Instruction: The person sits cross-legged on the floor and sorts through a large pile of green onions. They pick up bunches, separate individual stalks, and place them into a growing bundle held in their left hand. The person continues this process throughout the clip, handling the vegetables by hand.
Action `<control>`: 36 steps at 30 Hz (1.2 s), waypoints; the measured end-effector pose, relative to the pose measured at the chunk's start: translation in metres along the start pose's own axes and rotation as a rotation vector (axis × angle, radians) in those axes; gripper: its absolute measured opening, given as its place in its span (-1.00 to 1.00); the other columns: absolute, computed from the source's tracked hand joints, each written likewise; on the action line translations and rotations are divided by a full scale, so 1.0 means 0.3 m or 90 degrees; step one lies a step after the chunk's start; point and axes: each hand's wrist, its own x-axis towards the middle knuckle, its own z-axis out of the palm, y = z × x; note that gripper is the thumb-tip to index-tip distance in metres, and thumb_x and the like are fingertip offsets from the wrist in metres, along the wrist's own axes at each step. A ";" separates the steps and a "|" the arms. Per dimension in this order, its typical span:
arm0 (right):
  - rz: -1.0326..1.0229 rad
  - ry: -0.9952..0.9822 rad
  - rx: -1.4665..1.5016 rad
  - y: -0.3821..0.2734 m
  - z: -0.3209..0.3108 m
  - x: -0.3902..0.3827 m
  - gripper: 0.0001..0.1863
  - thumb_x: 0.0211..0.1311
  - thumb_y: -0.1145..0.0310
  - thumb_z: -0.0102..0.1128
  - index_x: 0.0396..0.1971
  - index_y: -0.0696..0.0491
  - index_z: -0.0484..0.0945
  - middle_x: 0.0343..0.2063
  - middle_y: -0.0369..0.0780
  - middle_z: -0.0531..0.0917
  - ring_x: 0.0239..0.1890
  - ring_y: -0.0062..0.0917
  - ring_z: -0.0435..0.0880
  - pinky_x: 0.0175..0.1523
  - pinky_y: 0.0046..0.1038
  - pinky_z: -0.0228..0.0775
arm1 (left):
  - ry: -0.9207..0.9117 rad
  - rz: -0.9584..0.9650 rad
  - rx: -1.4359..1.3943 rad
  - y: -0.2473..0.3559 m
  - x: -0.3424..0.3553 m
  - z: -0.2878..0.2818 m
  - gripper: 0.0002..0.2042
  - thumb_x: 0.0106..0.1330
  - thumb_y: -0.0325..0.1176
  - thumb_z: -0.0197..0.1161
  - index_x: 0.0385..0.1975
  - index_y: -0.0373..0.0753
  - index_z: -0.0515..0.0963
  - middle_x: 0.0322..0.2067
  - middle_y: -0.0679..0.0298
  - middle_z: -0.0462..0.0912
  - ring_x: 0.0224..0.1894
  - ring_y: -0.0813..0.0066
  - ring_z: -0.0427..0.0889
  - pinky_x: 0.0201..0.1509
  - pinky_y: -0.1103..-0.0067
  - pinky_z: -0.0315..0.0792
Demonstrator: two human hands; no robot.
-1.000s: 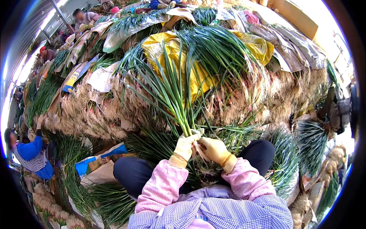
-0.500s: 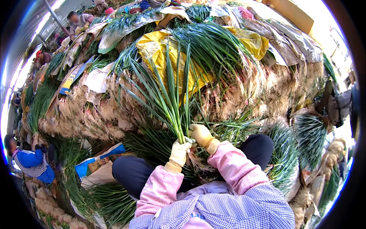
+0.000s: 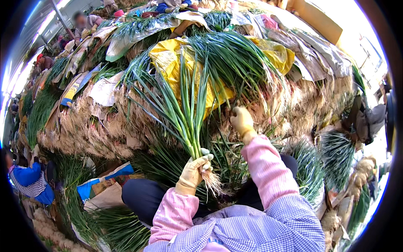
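Observation:
My gloved left hand (image 3: 194, 171) is wrapped round the lower stems of a small bunch of green onions (image 3: 189, 122). Long green leaves fan upward from it, and pale bulbs with stringy roots (image 3: 212, 182) stick out below the fingers. My gloved right hand (image 3: 242, 121) is closed and raised apart from the bunch, just in front of the big onion heap. Whatever its fingers may pinch is too small to make out. Beyond it, loose onions (image 3: 235, 54) lie across a yellow plastic sheet (image 3: 168, 56) on top of the heap.
A long onion heap (image 3: 310, 98), roots outward, spans the view ahead. Leaves cover the ground (image 3: 163, 164) between my knees. A blue and brown sack (image 3: 107, 182) lies at left. More onions (image 3: 338, 155) stand at right. A person in blue (image 3: 31, 180) works at far left; others sit behind.
My right hand has left the bunch and moved up and right toward the heap. My left hand keeps its grip; the bunch's roots now show more fully.

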 end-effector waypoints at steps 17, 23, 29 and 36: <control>0.099 -0.126 0.158 -0.106 -0.073 0.059 -0.67 0.07 0.25 0.28 -0.18 0.08 0.54 -0.17 -0.15 0.61 -0.25 -0.42 0.62 -0.08 -0.39 0.45 | -0.081 0.132 -0.106 0.073 -0.012 0.057 -0.58 0.25 -0.52 0.09 0.14 -0.22 0.33 -0.17 0.12 0.61 -0.33 0.53 0.61 -0.12 0.37 0.54; 0.004 -0.220 0.110 0.042 -0.078 -0.250 -0.68 0.04 0.21 0.29 -0.25 0.08 0.58 -0.39 -0.13 0.65 -0.34 -0.30 0.63 -0.19 -0.42 0.44 | 0.030 0.005 -0.092 0.027 0.017 0.008 -0.79 0.21 -0.56 0.11 -0.16 -0.22 0.49 -0.11 0.11 0.58 -0.15 0.36 0.61 0.04 0.17 0.45; 0.026 0.297 0.266 0.307 -0.474 -0.551 -0.89 0.14 0.51 0.17 -0.32 0.15 0.59 -0.49 -0.25 0.64 -0.47 -0.62 0.60 -0.38 -0.58 0.44 | -0.033 0.091 -0.069 0.051 0.015 0.058 -0.86 0.24 -0.52 0.09 -0.23 -0.19 0.49 -0.25 0.11 0.63 -0.32 0.38 0.64 -0.13 0.16 0.56; 0.409 0.313 -0.003 0.841 -0.477 -1.138 -0.81 0.13 0.37 0.17 -0.28 0.12 0.60 -0.36 -0.15 0.66 -0.42 -0.39 0.64 -0.28 -0.48 0.46 | -0.046 0.138 0.059 0.057 0.069 0.179 -0.83 0.24 -0.53 0.09 -0.18 -0.23 0.46 -0.26 0.10 0.62 -0.50 0.58 0.50 -0.31 0.43 0.56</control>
